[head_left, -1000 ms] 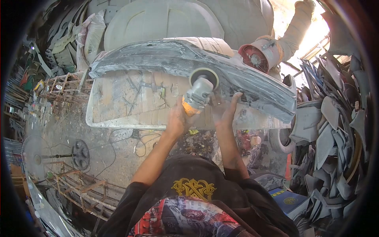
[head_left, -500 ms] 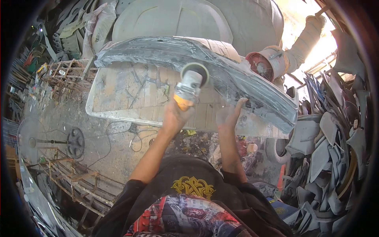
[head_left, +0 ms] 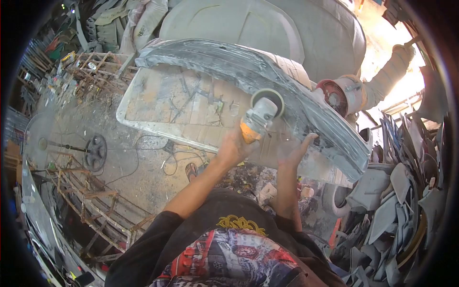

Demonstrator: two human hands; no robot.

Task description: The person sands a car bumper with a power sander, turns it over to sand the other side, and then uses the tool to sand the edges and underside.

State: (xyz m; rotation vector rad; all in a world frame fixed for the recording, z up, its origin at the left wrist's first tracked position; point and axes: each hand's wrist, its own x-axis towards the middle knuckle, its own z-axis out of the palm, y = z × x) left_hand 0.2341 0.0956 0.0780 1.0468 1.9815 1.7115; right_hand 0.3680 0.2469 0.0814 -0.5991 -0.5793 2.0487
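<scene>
My left hand (head_left: 233, 149) is wrapped around the orange-and-grey body of an angle grinder (head_left: 259, 119). Its round disc (head_left: 274, 95) overlaps the lower edge of a long, dusty grey car bumper (head_left: 205, 50), which is streaked with pale scuffs. On the right, my right hand (head_left: 291, 154) grips the near edge of the same bumper, thumb laid on the rim; the other fingers are partly blurred. Beneath the bumper lies a flat cardboard-covered board (head_left: 158, 103) with a pale border and scraps on it.
Behind the bumper stand large grey panels (head_left: 229, 24). A red-rimmed fan (head_left: 334, 95) with a fabric duct (head_left: 389, 71) is at the back right. Grey parts (head_left: 401, 191) pile up on the right. Rusty metal frames (head_left: 91, 205), a cable (head_left: 136, 153) and a sandalled foot (head_left: 191, 171) are on the left.
The whole view has shifted, moving the scene right and down. The grinder has travelled slightly right along the bumper; my right hand keeps its place on the edge.
</scene>
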